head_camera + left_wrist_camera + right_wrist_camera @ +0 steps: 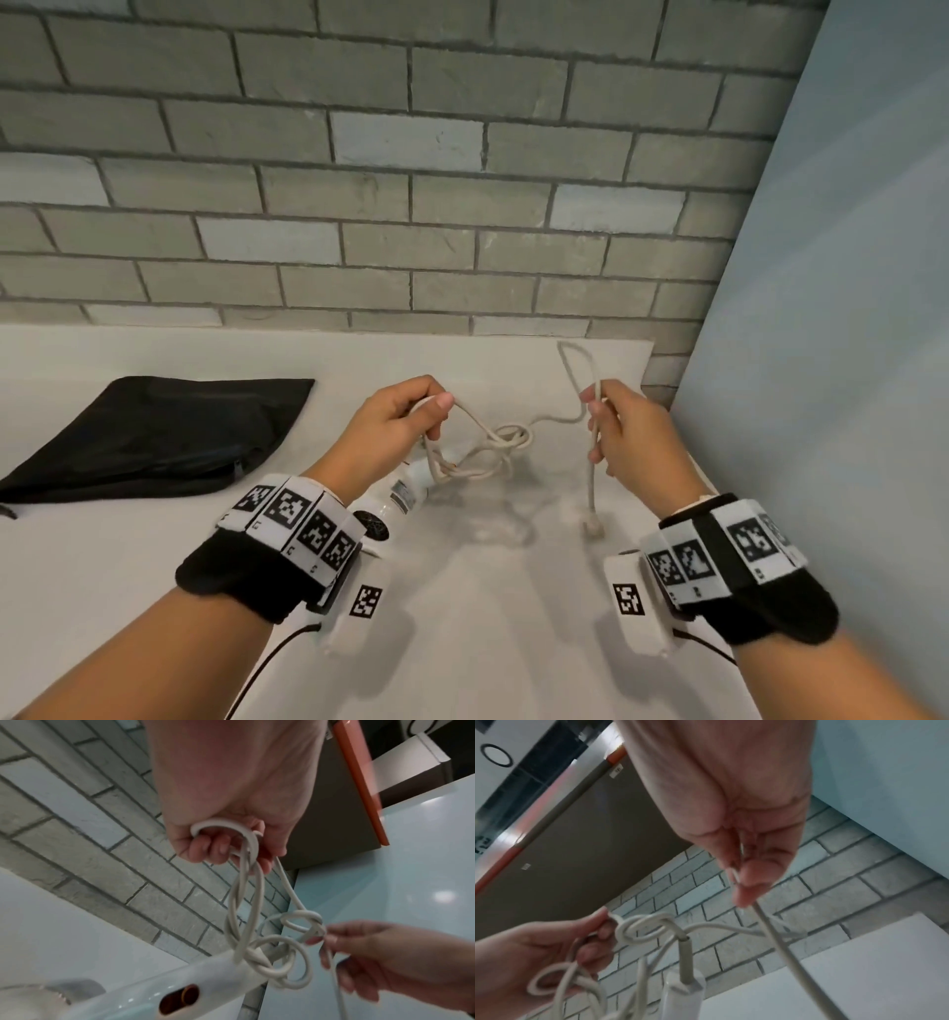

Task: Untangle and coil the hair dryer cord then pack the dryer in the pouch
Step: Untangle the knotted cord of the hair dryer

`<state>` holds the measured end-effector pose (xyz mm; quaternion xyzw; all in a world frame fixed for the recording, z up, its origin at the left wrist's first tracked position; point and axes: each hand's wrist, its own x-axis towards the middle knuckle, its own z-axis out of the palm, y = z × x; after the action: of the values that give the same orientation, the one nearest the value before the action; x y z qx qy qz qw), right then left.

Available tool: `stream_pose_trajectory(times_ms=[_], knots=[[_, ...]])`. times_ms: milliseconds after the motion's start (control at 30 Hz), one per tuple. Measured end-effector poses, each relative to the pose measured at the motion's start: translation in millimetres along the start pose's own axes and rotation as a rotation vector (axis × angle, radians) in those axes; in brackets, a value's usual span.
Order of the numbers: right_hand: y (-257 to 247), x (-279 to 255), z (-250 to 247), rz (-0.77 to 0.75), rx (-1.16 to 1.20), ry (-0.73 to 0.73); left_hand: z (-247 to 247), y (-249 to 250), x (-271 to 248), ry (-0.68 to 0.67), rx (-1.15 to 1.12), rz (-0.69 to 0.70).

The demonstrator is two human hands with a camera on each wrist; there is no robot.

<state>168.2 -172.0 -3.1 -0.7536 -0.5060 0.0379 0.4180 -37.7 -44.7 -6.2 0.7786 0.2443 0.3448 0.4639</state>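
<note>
Cord (506, 442) knotted | left hand (395, 431) grips loops | right hand (624, 437) pinches strand

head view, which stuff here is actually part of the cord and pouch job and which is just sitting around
Part of the job:
- cord, still knotted, held by the left hand and the right hand
- plug hanging below the right hand
- hair dryer, white, partly hidden behind the left wrist
- pouch, black, flat on the table

Just there:
- brick wall
- pale blue panel
</note>
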Motion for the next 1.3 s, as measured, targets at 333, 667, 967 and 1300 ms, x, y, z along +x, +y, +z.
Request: stream_pose_trajectory(times_ms=[333, 667, 967, 1300], knots=[[-27.8, -12.7, 14.8, -0.304, -0.229, -0.535, -4.0, 40.6, 11.7, 0.106, 0.045, 0.022], [-18.6, -13.0, 38.9, 0.017, 0.251, -0.349, -3.2, 40.0, 6.9, 0.252, 0.173, 0.044], [-15.5, -14.5, 43.1, -0.036, 0.383, -0.539, 13.2, 8.4, 1.2, -0.211, -0.303, -0.295], [-4.7, 1.3, 15.6, -0.229, 0.005, -0.208, 5.3, 21.4, 0.0, -0.442, -0.536, -0.3]])
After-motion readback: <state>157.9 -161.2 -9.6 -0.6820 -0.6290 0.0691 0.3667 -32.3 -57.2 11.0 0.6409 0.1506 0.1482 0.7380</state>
